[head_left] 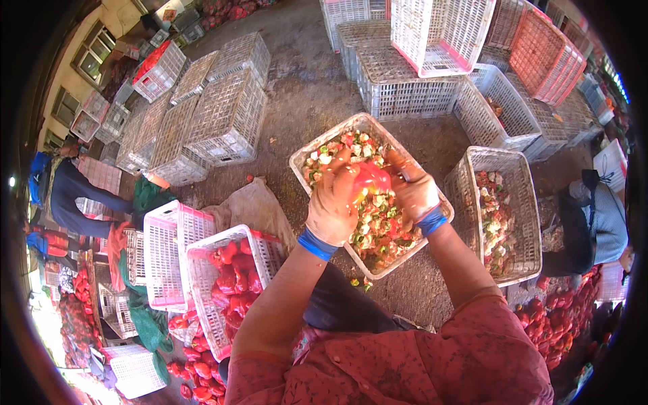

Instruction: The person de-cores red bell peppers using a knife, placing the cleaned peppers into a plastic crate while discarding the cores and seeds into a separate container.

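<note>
Centrally, a person's two bare hands hold a shiny red pepper [372, 181] between them, the left hand [333, 208] grasping it from the left and the right hand [416, 194] closed in on its right side. How firmly each presses is hard to tell. The pepper is just above a pale plastic crate [369, 273] that holds chopped-looking scraps [383, 236] in red, green and cream. Blue bands [317, 244] circle both wrists, below the grip.

To the right of the grip, near the first crate, stands another slatted crate [531, 209] with similar scraps inside. Down and left of the grip, a white and pink crate [208, 312] holds whole red peppers [231, 287], with a greyish sack [253, 210] beyond it. Farther off, stacked crates [229, 125] stand up and left of the hands; other people bend at far left [81, 196] and far right.
</note>
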`<state>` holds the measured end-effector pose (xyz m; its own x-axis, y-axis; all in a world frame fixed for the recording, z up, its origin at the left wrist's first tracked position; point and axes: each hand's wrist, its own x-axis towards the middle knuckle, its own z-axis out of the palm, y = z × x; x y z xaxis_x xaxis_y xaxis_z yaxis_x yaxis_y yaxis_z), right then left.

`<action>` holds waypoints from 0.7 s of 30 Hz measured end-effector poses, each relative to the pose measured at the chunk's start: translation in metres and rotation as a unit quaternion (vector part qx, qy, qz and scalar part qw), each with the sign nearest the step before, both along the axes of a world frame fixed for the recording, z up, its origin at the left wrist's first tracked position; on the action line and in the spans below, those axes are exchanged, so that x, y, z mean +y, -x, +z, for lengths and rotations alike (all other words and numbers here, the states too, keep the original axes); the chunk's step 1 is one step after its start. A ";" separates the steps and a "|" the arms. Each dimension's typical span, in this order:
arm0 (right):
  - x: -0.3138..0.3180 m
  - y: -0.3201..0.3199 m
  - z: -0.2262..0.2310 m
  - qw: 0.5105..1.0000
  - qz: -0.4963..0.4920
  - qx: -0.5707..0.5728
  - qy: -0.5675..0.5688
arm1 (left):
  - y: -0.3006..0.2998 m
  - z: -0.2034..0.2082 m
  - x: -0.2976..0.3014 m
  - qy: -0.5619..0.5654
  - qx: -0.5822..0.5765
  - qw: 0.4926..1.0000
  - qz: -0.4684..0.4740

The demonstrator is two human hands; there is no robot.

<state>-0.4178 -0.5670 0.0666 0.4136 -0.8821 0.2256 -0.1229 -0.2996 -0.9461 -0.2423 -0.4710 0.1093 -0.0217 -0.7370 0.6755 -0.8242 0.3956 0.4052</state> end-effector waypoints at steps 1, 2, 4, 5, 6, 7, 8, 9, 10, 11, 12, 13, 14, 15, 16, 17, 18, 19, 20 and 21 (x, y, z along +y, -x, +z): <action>0.007 0.003 0.028 0.990 -0.011 -0.059 -0.130 | 0.001 0.002 -0.002 -0.001 -0.027 1.000 -0.015; 0.010 0.006 0.043 0.984 0.003 -0.072 -0.163 | 0.006 0.003 -0.004 -0.003 -0.054 0.998 -0.032; 0.020 0.000 0.071 0.967 0.025 -0.065 -0.246 | 0.015 -0.014 -0.008 -0.010 -0.018 0.999 -0.042; 0.011 -0.006 0.062 0.975 -0.008 -0.081 -0.205 | 0.020 -0.021 -0.012 -0.047 0.032 0.998 -0.002; 0.003 -0.006 0.055 0.982 -0.049 -0.090 -0.160 | 0.026 -0.029 -0.019 -0.083 0.081 0.993 0.033; -0.002 -0.014 0.056 0.985 -0.080 -0.102 -0.116 | 0.027 -0.038 -0.029 -0.045 0.188 0.981 0.021; -0.002 -0.011 0.061 0.974 -0.093 -0.141 -0.151 | 0.028 -0.046 -0.032 -0.018 0.246 0.968 0.055; -0.003 -0.008 0.067 0.960 -0.111 -0.179 -0.185 | 0.030 -0.051 -0.035 -0.021 0.368 0.929 0.045; -0.007 0.009 0.061 0.978 -0.067 -0.137 -0.144 | 0.029 -0.056 -0.038 -0.023 0.485 0.874 0.035; -0.007 0.012 0.046 0.980 -0.028 -0.156 -0.121 | 0.023 -0.067 -0.042 -0.007 0.539 0.842 0.010; -0.006 0.015 0.021 0.979 0.006 -0.176 -0.099 | 0.018 -0.079 -0.047 0.010 0.592 0.806 -0.015; -0.006 0.017 0.005 0.992 0.016 -0.090 -0.092 | 0.022 -0.074 -0.045 -0.002 0.560 0.828 0.010; -0.005 0.026 -0.006 0.991 0.019 0.089 0.097 | 0.025 -0.068 -0.043 -0.014 0.527 0.849 0.034; 0.000 0.023 0.006 0.985 0.012 0.152 0.076 | 0.026 -0.060 -0.037 -0.047 0.430 0.897 0.091; 0.004 0.019 0.017 0.975 0.005 0.214 0.054 | 0.027 -0.059 -0.036 -0.058 0.465 0.881 0.057; 0.000 0.015 0.000 0.996 -0.010 0.085 -0.013 | 0.028 -0.060 -0.036 -0.068 0.500 0.863 0.023; -0.003 0.007 -0.002 0.996 -0.025 -0.046 -0.078 | 0.028 -0.054 -0.036 -0.077 0.532 0.843 -0.011; -0.004 0.018 0.019 0.961 -0.027 -0.101 -0.256 | 0.023 -0.047 -0.033 -0.112 0.465 0.878 0.001; -0.015 0.027 0.008 0.950 -0.021 -0.123 -0.284 | 0.022 -0.041 -0.028 -0.134 0.465 0.875 -0.030; -0.019 0.029 0.016 0.951 -0.002 -0.137 -0.278 | 0.023 -0.031 -0.023 -0.155 0.463 0.870 -0.060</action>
